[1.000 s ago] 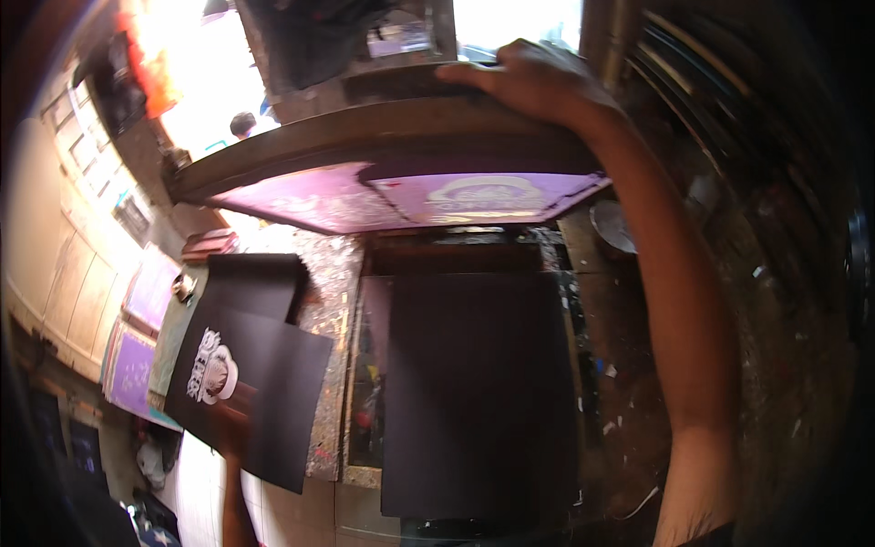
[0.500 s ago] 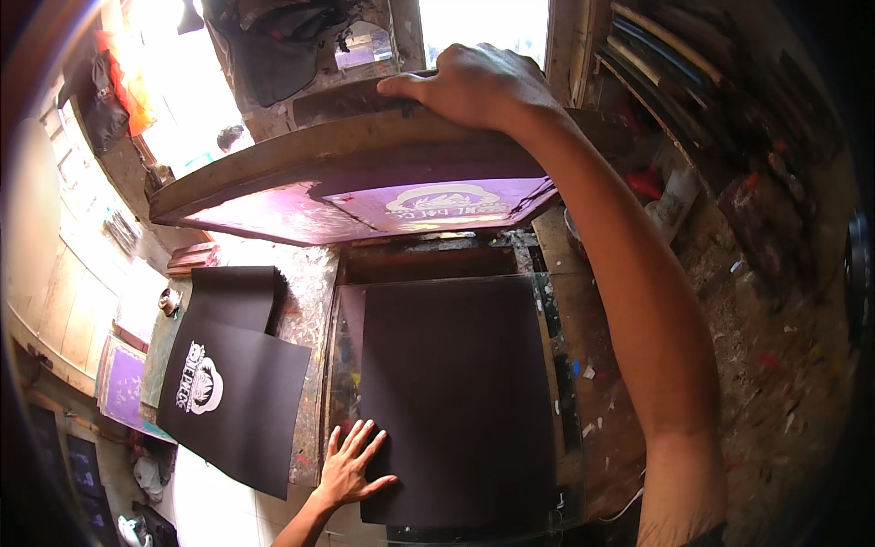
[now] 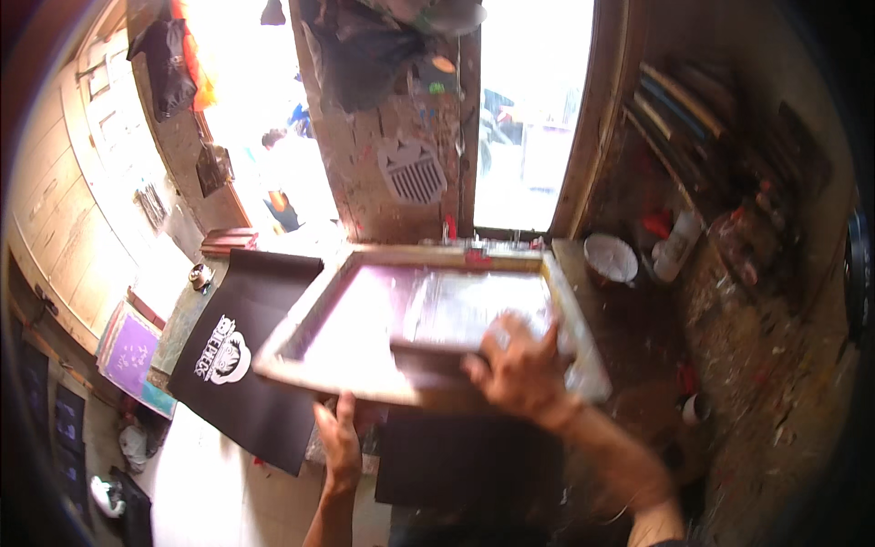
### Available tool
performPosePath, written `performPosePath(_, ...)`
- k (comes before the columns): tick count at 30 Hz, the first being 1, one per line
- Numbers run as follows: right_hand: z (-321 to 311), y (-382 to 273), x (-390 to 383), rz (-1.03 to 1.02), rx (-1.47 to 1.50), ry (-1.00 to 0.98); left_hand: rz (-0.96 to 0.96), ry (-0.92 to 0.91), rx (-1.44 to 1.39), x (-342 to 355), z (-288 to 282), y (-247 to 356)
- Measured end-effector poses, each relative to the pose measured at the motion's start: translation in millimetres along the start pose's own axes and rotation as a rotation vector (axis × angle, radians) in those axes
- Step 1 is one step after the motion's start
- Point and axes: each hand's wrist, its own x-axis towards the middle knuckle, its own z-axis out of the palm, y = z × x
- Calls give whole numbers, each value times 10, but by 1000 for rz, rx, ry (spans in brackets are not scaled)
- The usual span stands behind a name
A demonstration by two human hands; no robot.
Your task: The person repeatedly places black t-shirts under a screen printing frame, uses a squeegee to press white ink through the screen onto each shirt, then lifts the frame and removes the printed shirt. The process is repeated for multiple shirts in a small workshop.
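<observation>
A wooden-edged printing screen [image 3: 319, 387] with a purple-tinted mesh is tilted down low over a black sheet [image 3: 465, 465]. Only the sheet's near part shows. At the screen's front edge, my left hand [image 3: 340, 447] has its thumb up against the wood, its other fingers mostly hidden under the rim. My right hand [image 3: 524, 374], smeared by motion, grips a dark squeegee [image 3: 436, 358] over the mesh near the front edge. To the left lies a stack of black sheets [image 3: 273, 292], the top one with a white printed design [image 3: 226, 351].
A white bowl [image 3: 611, 259] and a white bottle [image 3: 676, 244] stand right of the screen. Several frames lean at the right wall. A small pot [image 3: 200, 275] sits at the left table edge, a purple panel [image 3: 132, 351] below it. A person [image 3: 283, 173] is outside the doorway.
The screen has swung down from its raised position over the black sheet. My right hand has come down and nearer with the squeegee. My left hand has left the sheet for the screen's front edge.
</observation>
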Motion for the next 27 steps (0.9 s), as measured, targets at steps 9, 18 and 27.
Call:
performPosePath(9, 547, 147, -498, 114, 428, -764, 6, 83, 482, -373, -448, -1087)
performPosePath(18, 1665, 584, -257, -106, -24, -258, 9, 86, 492, -419, -533, -1143)
performPosePath(27, 2256, 1130, 663, 64, 70, -371, -477, -20, 121, -177, -463, -856)
